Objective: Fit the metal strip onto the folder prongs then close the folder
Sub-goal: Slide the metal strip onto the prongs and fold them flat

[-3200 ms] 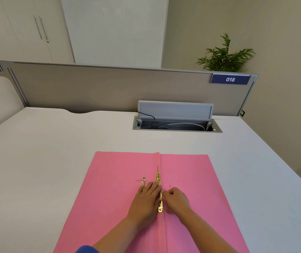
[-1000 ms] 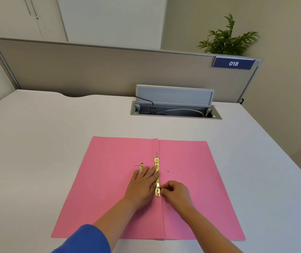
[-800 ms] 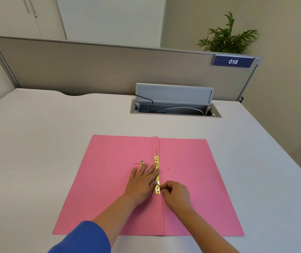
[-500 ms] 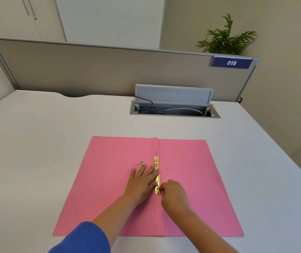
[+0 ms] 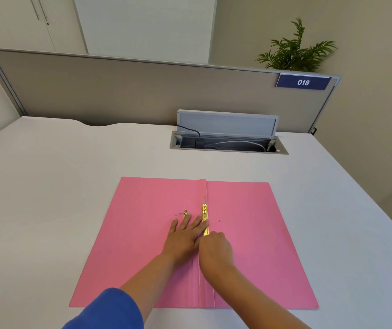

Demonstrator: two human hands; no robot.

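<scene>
Left hand (image 5: 185,236) flat, open, steadying pink folder (image 5: 142,245) on tabletop (image 5: 47,186); right hand (image 5: 215,249) fingertips on brass metal strip (image 5: 205,219) along spine, grip unclear; press squarely over prong

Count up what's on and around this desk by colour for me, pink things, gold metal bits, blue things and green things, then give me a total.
Pink: 1, the open folder.
Gold metal: 2, the metal strip on the fold and a small loose piece by the left hand.
Blue: 2, the 018 sign and the sleeve.
Green: 1, the plant.
Total: 6.
</scene>
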